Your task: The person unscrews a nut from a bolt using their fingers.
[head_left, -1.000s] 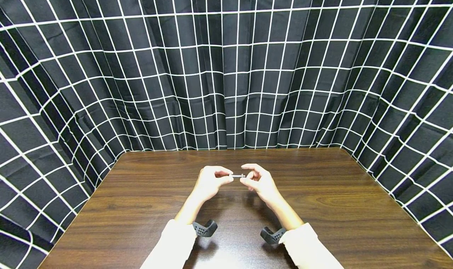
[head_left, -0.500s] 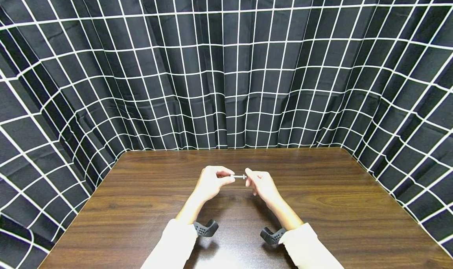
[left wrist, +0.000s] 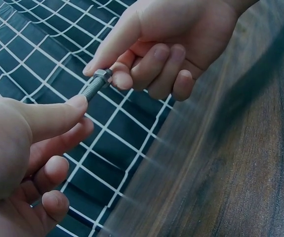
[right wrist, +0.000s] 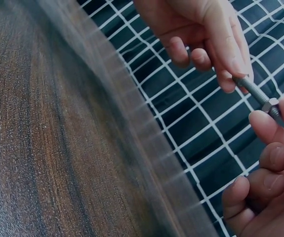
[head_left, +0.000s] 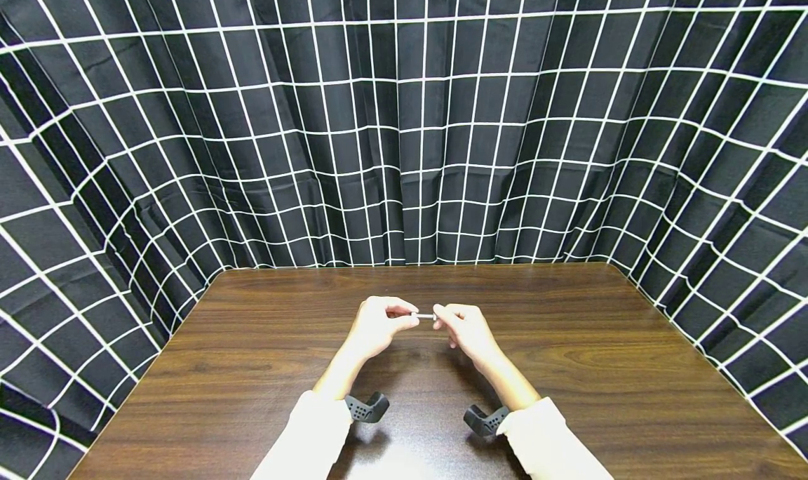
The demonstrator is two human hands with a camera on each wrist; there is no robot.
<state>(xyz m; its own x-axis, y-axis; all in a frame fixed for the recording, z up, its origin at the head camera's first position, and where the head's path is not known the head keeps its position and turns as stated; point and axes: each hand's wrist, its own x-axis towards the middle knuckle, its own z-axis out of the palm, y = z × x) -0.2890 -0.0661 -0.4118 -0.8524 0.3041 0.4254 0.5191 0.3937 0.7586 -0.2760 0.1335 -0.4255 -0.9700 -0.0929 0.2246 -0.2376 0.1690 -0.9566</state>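
A threaded metal bolt [head_left: 426,316] spans the gap between my two hands, lying roughly level above the table in the head view. My left hand [head_left: 376,327] pinches its left end between thumb and fingertips, hiding most of the bolt's head. Near the other end sits a hex nut [left wrist: 102,75], with the thumb and index fingertip of my right hand [head_left: 469,331] pinching at it. In the right wrist view the nut [right wrist: 270,105] shows with thread on both sides of it. My other right fingers are loosely curled beneath.
A brown wood-grain table [head_left: 284,311] lies under both hands. Black curtains [head_left: 404,150] with a white grid stand behind the table and at its sides. Each wrist wears a dark camera mount, the left mount [head_left: 367,408] and the right mount [head_left: 486,420].
My right hand's index finger was raised off a second ago, then came down toward the thumb. The right fingertips have since shifted slightly left onto the nut. The left hand has stayed nearly still.
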